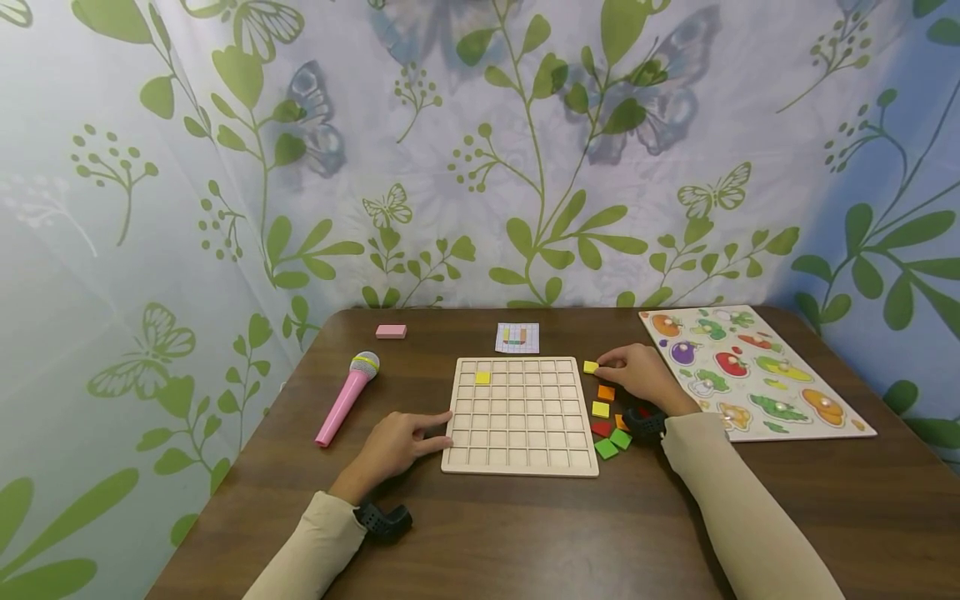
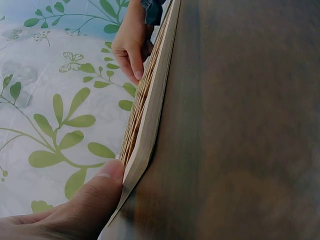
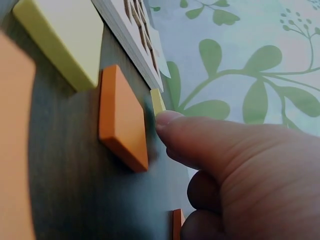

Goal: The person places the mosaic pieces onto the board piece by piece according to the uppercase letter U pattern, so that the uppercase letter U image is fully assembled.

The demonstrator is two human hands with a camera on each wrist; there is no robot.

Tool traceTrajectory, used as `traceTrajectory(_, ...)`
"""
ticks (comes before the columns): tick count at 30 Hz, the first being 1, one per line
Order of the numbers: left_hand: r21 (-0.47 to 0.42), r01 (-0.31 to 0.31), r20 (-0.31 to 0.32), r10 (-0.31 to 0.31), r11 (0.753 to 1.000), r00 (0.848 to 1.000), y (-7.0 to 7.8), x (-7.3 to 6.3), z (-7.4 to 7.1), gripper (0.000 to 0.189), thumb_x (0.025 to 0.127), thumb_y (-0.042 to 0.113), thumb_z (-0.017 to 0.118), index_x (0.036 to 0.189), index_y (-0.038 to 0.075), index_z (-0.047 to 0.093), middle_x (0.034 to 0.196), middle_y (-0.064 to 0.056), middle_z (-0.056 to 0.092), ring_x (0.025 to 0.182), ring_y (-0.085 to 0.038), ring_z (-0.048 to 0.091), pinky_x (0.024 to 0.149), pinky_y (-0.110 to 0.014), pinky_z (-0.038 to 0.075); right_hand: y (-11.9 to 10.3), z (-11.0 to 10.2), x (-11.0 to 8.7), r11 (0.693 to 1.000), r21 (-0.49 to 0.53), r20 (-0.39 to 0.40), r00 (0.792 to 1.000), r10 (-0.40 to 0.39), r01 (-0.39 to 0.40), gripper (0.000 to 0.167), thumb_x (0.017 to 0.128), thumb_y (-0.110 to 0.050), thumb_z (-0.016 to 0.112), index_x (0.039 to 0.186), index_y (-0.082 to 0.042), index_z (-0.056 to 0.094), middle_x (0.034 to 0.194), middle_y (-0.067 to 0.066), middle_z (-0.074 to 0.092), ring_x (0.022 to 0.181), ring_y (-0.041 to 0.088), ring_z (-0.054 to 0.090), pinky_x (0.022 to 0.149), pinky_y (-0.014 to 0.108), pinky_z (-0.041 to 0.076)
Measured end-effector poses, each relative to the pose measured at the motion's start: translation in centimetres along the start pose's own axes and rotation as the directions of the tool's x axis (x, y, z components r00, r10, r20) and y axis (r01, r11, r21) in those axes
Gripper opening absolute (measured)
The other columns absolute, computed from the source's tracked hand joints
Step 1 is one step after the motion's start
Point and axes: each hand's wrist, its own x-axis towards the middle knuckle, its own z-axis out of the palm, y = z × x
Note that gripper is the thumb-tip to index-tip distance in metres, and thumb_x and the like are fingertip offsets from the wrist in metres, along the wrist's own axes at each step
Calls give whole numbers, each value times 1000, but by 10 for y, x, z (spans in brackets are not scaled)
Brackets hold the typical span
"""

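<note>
Two green tiles (image 1: 606,449) lie right of one grid board (image 1: 517,417); beside its far right corner the right hand (image 1: 642,375) pinches one yellow tile (image 1: 590,367), while the left hand (image 1: 396,439) touches the board's left edge, index finger extended. Only the head view shows one pink microphone (image 1: 344,407); one yellow square (image 1: 483,378) sits in a board compartment.

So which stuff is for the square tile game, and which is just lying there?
Seems part of the game:
grid board, touched by the left hand
pinched yellow tile, in the right hand
placed yellow tile, on the board
loose tiles beside the board
pattern card

Seems just lying about:
pink microphone
pink block
vegetable board
</note>
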Motion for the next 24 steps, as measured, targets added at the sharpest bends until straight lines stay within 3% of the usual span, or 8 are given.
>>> traceTrajectory(14, -3, 1, 2, -1, 1000, 1000, 1, -1, -1, 52, 90, 52, 74, 136, 28, 69, 56, 13, 34, 52, -3, 27, 49, -24, 25, -18, -2, 3, 997, 47, -29, 998, -61, 62, 24, 94, -29, 76, 107, -9, 80, 68, -2, 60, 59, 19, 50, 58, 37, 42)
traceTrajectory(24, 5, -2, -2, 3, 1000, 1000, 1, -2, 0, 51, 90, 50, 75, 136, 29, 69, 56, 13, 33, 52, -3, 26, 50, -24, 24, -42, 5, 4, 998, 60, -21, 1000, -18, 20, 26, 95, -31, 75, 108, -9, 80, 56, 1, 49, 45, 17, 40, 49, 33, 36)
